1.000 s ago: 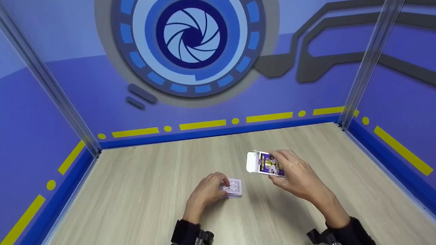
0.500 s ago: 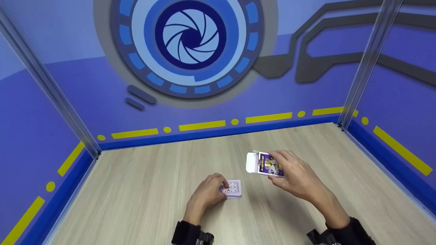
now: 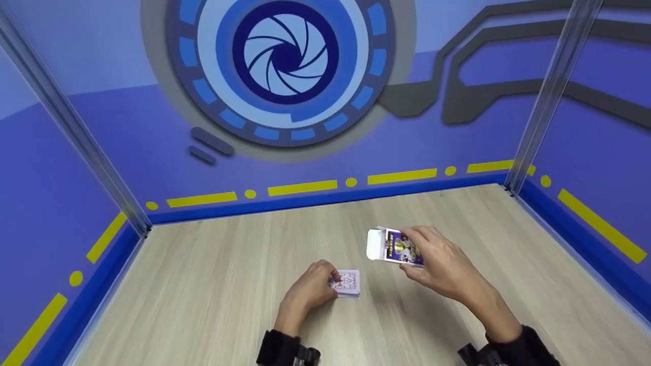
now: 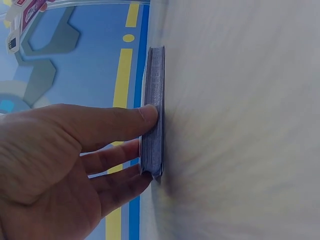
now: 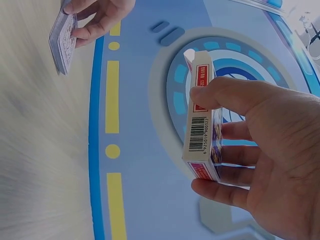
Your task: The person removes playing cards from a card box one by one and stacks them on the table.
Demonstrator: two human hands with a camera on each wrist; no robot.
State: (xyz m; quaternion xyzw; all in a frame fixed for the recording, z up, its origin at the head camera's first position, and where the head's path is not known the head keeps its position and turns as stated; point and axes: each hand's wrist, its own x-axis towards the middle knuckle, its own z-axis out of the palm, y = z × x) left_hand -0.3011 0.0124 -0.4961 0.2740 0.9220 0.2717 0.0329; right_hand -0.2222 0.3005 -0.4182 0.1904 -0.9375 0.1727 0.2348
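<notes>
We note the left hand [image 3: 307, 291] nearest, fingers [image 4: 145, 116] curled round the card deck [image 3: 348, 282], which lies flat on the wood surface [image 3: 213, 284]. Just beyond, to the right, the right hand [image 3: 442, 267] grips the card box [image 3: 399, 246] w/ flap open, held above the surface, apart from the deck.

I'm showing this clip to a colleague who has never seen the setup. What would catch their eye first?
Probably the big blue aperture emblem on the back wall. Below it, on the pale wooden table, the left hand pinches a deck of cards lying near the middle. To its right, the right hand holds an open purple card box above the table, flap pointing left.
</notes>
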